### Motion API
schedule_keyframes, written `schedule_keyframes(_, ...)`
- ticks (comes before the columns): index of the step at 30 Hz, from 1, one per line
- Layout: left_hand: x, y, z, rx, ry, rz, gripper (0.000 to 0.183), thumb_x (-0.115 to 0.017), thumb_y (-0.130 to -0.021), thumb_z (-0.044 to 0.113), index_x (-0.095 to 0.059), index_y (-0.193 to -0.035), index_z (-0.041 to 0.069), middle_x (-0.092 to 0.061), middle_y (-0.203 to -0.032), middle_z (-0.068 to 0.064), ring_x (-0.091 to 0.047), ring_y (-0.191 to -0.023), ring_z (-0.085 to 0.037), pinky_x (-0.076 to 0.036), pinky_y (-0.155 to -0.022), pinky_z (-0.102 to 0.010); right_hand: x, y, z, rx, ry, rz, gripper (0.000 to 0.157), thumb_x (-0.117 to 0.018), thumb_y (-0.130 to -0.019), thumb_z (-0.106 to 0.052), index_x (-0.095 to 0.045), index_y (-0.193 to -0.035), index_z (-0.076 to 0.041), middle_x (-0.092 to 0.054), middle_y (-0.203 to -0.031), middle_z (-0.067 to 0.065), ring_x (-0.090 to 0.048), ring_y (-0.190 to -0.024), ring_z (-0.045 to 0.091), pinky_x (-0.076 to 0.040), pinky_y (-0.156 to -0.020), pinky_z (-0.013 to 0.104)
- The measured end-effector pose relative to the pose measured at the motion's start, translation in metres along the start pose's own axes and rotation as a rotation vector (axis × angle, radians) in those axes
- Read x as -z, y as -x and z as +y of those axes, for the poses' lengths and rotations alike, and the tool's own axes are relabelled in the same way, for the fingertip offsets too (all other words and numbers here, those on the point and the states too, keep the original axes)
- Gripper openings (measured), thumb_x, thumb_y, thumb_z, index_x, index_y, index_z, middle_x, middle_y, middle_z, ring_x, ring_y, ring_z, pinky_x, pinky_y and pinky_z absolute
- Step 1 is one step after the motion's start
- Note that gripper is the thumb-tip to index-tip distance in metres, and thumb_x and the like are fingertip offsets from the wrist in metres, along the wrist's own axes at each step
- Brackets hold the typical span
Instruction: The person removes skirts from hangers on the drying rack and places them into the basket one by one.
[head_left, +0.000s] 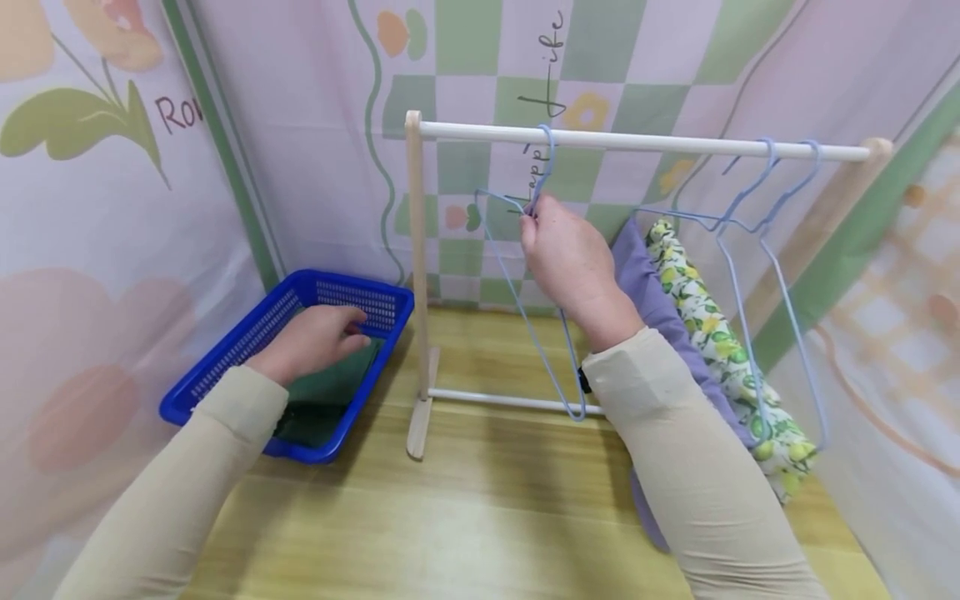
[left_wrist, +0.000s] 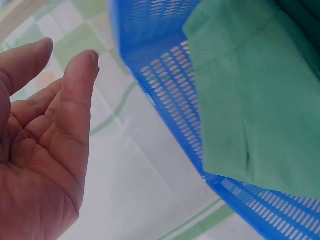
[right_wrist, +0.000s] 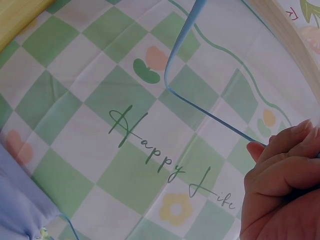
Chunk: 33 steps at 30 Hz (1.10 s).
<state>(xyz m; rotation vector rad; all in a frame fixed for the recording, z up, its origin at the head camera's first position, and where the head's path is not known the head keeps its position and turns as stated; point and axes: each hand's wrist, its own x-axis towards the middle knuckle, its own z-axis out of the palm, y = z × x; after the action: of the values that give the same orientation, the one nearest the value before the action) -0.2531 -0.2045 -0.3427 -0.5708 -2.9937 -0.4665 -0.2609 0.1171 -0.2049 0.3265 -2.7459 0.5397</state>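
Note:
My right hand (head_left: pixel 573 258) pinches a blue wire hanger (head_left: pixel 517 292) near the base of its hook, which is over the white rail (head_left: pixel 480 133) of a small wooden rack. Part of this hanger (right_wrist: pixel 215 116) runs into the curled fingers in the right wrist view. Over the blue plastic basket (head_left: pixel 337 446) hovers my left hand (head_left: pixel 311 342), its fingers loosely bent and holding nothing. Folded green cloth (left_wrist: pixel 245 100) lies in the basket, apart from the left hand (left_wrist: pixel 50 130) in its wrist view.
Two more blue hangers (head_left: pixel 738 292) hang at the rail's right end, beside purple cloth (head_left: pixel 641 258) and lemon-print cloth (head_left: pixel 693 300). The rack's wooden left post (head_left: pixel 417 250) stands between basket and held hanger. Printed curtains (head_left: pixel 300 150) enclose the wooden table (head_left: pixel 450 517).

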Motion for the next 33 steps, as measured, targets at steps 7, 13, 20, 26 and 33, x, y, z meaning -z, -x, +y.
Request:
schedule_keyframes(7,0.004,0.001,0.016,-0.025,0.054,0.114,0.038,-0.062,-0.095,0.029,-0.062,-0.124,0.005,-0.069,-0.11,-0.01,-0.065,-0.1,-0.025,-0.051,-0.087,-0.044,0.0,0.0,0.0,0.006,0.002,0.009,0.03,-0.035,-0.103,-0.033,-0.054,-0.111,-0.011,-0.065,-0.102,0.009,-0.06,-0.087,0.031,-0.047,-0.075,0.052)
schedule_keyframes(13,0.006,0.001,0.031,-0.03,0.089,0.2,0.037,-0.062,-0.095,0.029,-0.062,-0.125,0.007,-0.069,-0.108,-0.008,-0.066,-0.095,-0.022,-0.053,-0.082,-0.042,-0.001,0.0,0.0,0.011,0.004,0.024,0.028,-0.036,-0.103,-0.032,-0.054,-0.11,-0.012,-0.065,-0.101,0.009,-0.06,-0.087,0.031,-0.047,-0.076,0.051)
schedule_keyframes(20,0.007,0.003,0.048,-0.04,0.139,0.284,0.035,-0.061,-0.097,0.029,-0.062,-0.125,0.008,-0.07,-0.103,-0.005,-0.066,-0.089,-0.019,-0.053,-0.077,-0.041,-0.002,0.0,0.0,0.02,0.0,0.04,0.028,-0.038,-0.103,-0.031,-0.055,-0.11,-0.01,-0.066,-0.101,0.01,-0.062,-0.089,0.032,-0.047,-0.076,0.052)
schedule_keyframes(26,0.007,0.005,0.06,-0.059,0.167,0.37,0.034,-0.062,-0.096,0.028,-0.063,-0.124,0.008,-0.07,-0.099,-0.005,-0.064,-0.082,-0.018,-0.053,-0.072,-0.039,-0.003,0.0,-0.001,0.016,0.005,0.027,0.029,-0.036,-0.103,-0.032,-0.054,-0.112,-0.01,-0.065,-0.1,0.01,-0.061,-0.088,0.031,-0.047,-0.076,0.051)
schedule_keyframes(33,0.002,0.003,0.068,-0.075,0.218,0.494,0.034,-0.063,-0.095,0.025,-0.063,-0.122,0.004,-0.071,-0.1,-0.006,-0.065,-0.082,-0.019,-0.053,-0.069,-0.039,-0.005,0.0,0.0,0.015,0.002,0.027,0.029,-0.036,-0.103,-0.033,-0.053,-0.11,-0.011,-0.063,-0.095,0.009,-0.06,-0.085,0.031,-0.047,-0.075,0.051)
